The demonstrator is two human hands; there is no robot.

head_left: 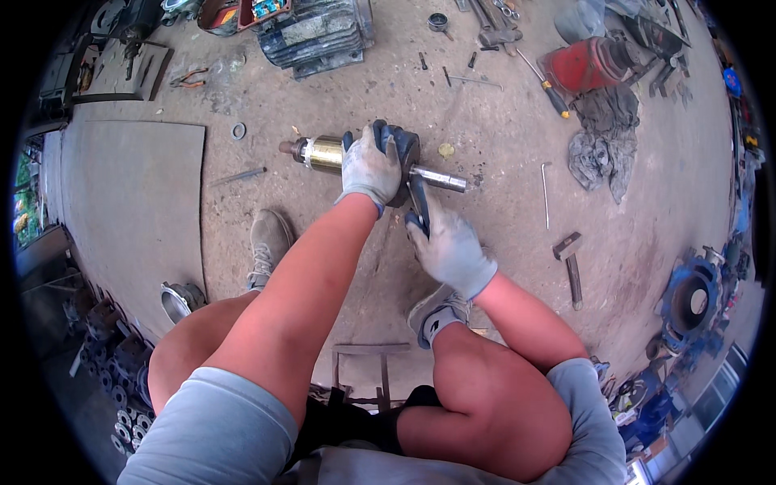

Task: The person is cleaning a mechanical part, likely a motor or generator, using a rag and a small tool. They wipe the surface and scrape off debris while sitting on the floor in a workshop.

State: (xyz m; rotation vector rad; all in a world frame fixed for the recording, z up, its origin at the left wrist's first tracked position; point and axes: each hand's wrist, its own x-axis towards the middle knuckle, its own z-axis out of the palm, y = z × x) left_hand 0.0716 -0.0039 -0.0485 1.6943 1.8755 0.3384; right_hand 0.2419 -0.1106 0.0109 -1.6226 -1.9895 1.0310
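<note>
A metal rotor with a shaft [326, 153] lies on the concrete floor in front of me, with a brassy cylinder on its left and a dark round end piece [411, 152] on its right. From this end piece a bright steel shaft [440, 178] sticks out to the right. My left hand [373, 166], in a pale glove with dark fingertips, grips the rotor from above where the cylinder meets the end piece. My gloved right hand [444, 238] is closed just below the shaft, round a dark, narrow thing touching or close to the end piece; its kind is unclear.
A hammer [571, 271] and a thin rod [546, 196] lie to the right. Farther off are a finned motor housing [315, 36], a red jack-like tool [586, 65], a dark rag [602, 145], a screwdriver [554, 99] and pliers [189, 78]. A flat sheet [137, 202] covers floor at left.
</note>
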